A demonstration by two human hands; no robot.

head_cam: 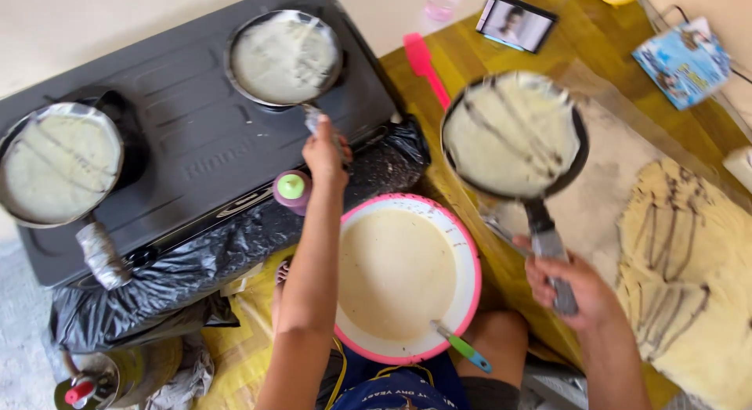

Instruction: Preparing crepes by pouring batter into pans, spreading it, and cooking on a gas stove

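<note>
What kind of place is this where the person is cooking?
Probably a small home or street cooking spot set up on the floor. A dark gas stove carries two pans of thin crepes, a pink-rimmed bowl of batter sits by the knees, and finished crepes pile up alongside.

A dark pan (513, 136) with striped pale crepe is tilted in the air; another crepe-filled pan (284, 57) sits on the stove.

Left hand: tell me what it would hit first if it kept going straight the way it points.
The left hand already grips the wrapped handle of the middle pan on the stove. Straight ahead lies that pan's rim, probably first, though depth is hard to judge.
</note>
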